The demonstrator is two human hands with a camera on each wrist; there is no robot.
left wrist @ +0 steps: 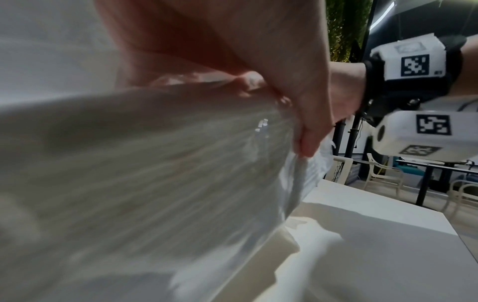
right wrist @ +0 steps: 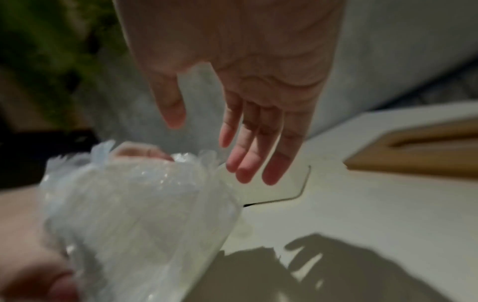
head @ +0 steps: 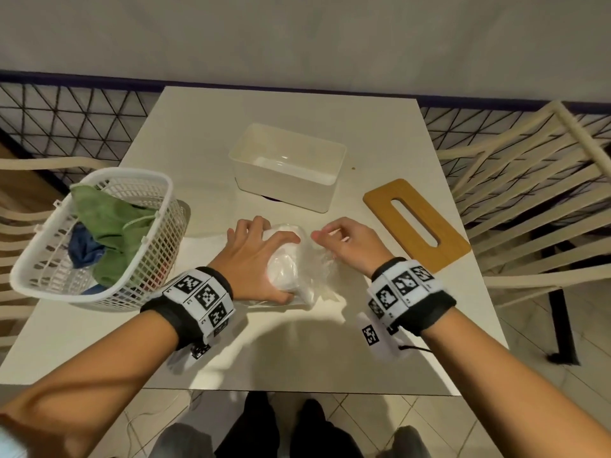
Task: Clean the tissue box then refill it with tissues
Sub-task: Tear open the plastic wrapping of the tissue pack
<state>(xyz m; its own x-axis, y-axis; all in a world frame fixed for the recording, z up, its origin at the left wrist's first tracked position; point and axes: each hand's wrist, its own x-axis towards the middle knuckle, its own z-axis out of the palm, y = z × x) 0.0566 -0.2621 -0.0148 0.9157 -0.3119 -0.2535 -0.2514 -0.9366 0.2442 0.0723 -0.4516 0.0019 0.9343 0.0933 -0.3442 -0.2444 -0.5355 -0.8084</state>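
Note:
A pack of white tissues in clear plastic wrap lies on the table's middle, near me. My left hand grips it from the left, fingers over its far end and thumb at its near end. My right hand hovers just right of the wrap with fingers relaxed, holding nothing. Behind the pack stands the white tissue box, open-topped and empty inside. Its wooden lid, with a long slot, lies flat to the right.
A white plastic basket holding a green cloth and a blue one sits at the table's left edge. Cream slatted chairs flank the white table. A wall with black mesh runs behind.

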